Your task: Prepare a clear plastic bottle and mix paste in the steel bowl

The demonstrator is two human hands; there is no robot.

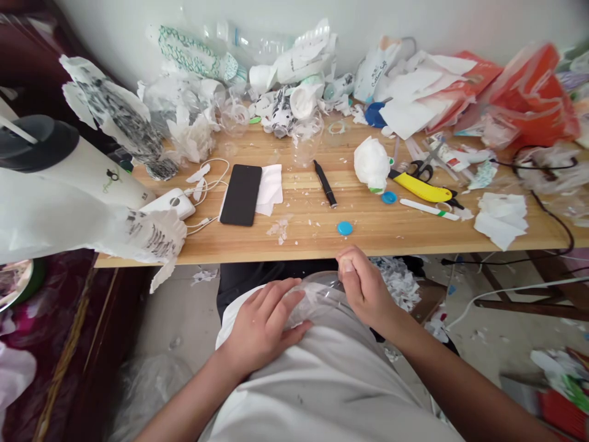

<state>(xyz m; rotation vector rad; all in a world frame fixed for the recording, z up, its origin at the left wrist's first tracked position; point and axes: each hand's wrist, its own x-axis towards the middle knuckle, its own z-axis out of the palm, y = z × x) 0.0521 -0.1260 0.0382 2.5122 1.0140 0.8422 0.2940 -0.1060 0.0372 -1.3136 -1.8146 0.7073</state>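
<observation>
Both my hands rest in my lap, below the front edge of the wooden table (322,242). My left hand (262,322) wraps round a clear plastic bottle (317,294) lying against my white shirt. My right hand (363,285) is closed in a pinch at the bottle's upper end, thumb and fingers pressed together on it. The bottle's far side is hidden by my hands.
On the table lie a black phone (241,194), a black pen (325,183), blue bottle caps (345,228), a yellow utility knife (421,188), scissors (421,169) and a white marker (427,209). Crumpled plastic, torn labels and orange bags (529,92) pile along the back. Paper scraps litter the floor (398,282).
</observation>
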